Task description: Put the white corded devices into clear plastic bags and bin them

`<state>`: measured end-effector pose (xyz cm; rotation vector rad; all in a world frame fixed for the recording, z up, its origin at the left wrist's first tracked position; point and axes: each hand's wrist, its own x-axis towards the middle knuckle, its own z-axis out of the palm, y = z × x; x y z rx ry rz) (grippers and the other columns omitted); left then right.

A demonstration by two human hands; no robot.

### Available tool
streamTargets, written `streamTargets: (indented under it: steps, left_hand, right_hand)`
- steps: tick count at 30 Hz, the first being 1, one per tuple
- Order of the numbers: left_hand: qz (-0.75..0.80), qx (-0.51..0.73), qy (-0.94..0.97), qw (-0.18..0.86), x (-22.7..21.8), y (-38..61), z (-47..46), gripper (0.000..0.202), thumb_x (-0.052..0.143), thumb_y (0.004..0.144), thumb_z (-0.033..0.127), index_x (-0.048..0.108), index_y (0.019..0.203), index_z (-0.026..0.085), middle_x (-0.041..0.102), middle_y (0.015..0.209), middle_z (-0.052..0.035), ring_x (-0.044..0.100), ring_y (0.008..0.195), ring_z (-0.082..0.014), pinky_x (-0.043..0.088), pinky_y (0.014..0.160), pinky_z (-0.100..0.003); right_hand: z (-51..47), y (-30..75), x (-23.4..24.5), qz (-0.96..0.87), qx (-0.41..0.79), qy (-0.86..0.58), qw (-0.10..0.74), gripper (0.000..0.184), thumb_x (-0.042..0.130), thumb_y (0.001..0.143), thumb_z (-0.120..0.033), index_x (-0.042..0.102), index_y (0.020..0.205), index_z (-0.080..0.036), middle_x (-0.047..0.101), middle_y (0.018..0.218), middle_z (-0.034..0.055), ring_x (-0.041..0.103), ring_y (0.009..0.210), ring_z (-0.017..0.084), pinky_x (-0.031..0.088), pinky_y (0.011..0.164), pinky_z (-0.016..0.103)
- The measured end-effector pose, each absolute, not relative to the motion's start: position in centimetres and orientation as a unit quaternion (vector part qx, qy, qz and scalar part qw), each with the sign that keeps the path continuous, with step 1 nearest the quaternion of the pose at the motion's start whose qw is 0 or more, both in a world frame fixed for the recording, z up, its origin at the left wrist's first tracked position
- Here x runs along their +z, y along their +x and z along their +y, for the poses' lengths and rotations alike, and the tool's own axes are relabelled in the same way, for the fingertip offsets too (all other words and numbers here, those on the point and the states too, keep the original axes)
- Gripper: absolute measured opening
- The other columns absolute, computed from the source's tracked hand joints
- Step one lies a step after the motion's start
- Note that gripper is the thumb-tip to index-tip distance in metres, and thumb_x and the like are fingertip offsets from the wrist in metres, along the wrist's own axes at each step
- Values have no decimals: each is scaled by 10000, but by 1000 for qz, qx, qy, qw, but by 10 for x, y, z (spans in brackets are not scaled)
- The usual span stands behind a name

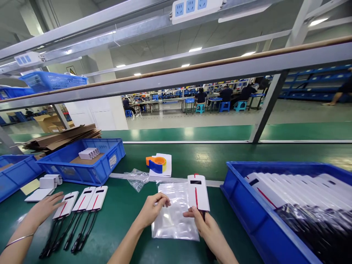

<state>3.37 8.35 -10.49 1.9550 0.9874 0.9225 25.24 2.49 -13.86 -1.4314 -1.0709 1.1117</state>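
My right hand [207, 225] grips the lower end of a flat white device [198, 194] with a red stripe, a dark window and a black cable at its base. My left hand [154, 209] is over the left side of clear plastic bags [176, 220] lying flat on the green bench; its fingers are curled together, and whatever may be between them is hidden. At the far left, another person's hand [45, 211] touches one of several similar white devices [82, 200], laid in a row with black cables toward the near edge.
On the right stands a blue bin [247, 216] filled with white devices and black cables. Another blue bin [82, 172] at the left holds small white parts. An orange and blue tape dispenser [156, 164] rests on white paper beside crumpled plastic [136, 178]. A metal shelf frame crosses above.
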Motion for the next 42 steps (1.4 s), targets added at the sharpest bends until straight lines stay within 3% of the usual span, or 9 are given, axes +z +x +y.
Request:
streamTargets:
  steps: [6, 10, 13, 17, 22, 26, 34, 38, 42]
  left_hand:
    - [389, 397, 695, 456, -100, 26, 77, 394, 499, 988, 495, 654, 881, 149, 731, 799, -81, 679, 714, -185, 546, 697, -290]
    - [436, 479, 634, 423, -86, 14, 74, 388, 404, 1012, 528, 560, 932, 182, 616, 721, -7, 544, 576, -125, 452, 549, -225]
    - [453, 483, 629, 407, -68, 7, 65, 355, 449, 1004, 499, 577, 899, 185, 568, 667, 23, 420, 503, -99, 332, 480, -207]
    - [463, 400, 679, 407, -49, 11, 44, 300, 546, 968, 385, 624, 773, 171, 559, 595, 29, 432, 550, -111, 304, 537, -225]
    - [477, 299, 718, 410, -41, 23, 27, 264, 524, 956, 323, 639, 775, 171, 586, 592, 30, 500, 581, -124, 317, 571, -232]
    - [485, 282, 721, 408, -40, 24, 25, 249, 528, 941, 303, 635, 756, 176, 581, 591, 35, 518, 582, -128, 331, 576, -229]
    - [496, 267, 709, 424, -57, 25, 26, 256, 502, 950, 319, 622, 773, 179, 562, 616, 25, 548, 591, -151, 363, 585, -247]
    - [535, 356, 726, 243, -70, 34, 18, 135, 539, 930, 301, 596, 887, 187, 630, 883, -53, 565, 813, -216, 413, 743, -313]
    - [530, 356, 753, 160, -76, 51, 8, 156, 582, 907, 279, 528, 783, 201, 591, 836, -45, 532, 843, -236, 384, 765, -341]
  right_hand:
    - [25, 236, -152, -414, 515, -575, 482, 633, 684, 669, -784, 772, 838, -181, 592, 543, 12, 437, 448, 168, 285, 437, 297]
    - [27, 234, -150, -380, 551, -561, 488, 601, 756, 614, -741, 718, 781, -165, 565, 486, 1, 295, 416, 112, 189, 429, 271]
    - [27, 238, -138, -359, 581, -532, 500, 583, 754, 674, -710, 700, 814, -147, 596, 516, 7, 192, 439, 63, 122, 458, 245]
    - [20, 241, -119, -353, 624, -477, 508, 626, 645, 783, -754, 699, 822, -132, 673, 674, 43, 88, 468, 29, 63, 469, 248]
    - [7, 230, -112, -401, 635, -441, 492, 774, 707, 649, -833, 776, 942, -120, 567, 657, -13, 165, 491, 36, 118, 477, 247]
    - [2, 224, -116, -445, 623, -456, 454, 587, 827, 651, -676, 775, 913, -154, 507, 630, -46, 234, 500, 57, 160, 487, 254]
    - [2, 221, -120, -515, 551, -481, 448, 359, 714, 801, -518, 586, 693, -201, 510, 664, -31, 449, 677, 164, 344, 660, 292]
    - [4, 218, -127, -520, 533, -499, 444, 341, 701, 795, -493, 547, 677, -212, 490, 638, -40, 440, 642, 163, 336, 634, 294]
    - [4, 213, -129, -520, 534, -494, 448, 395, 680, 793, -558, 536, 670, -212, 493, 640, -36, 441, 648, 165, 355, 638, 295]
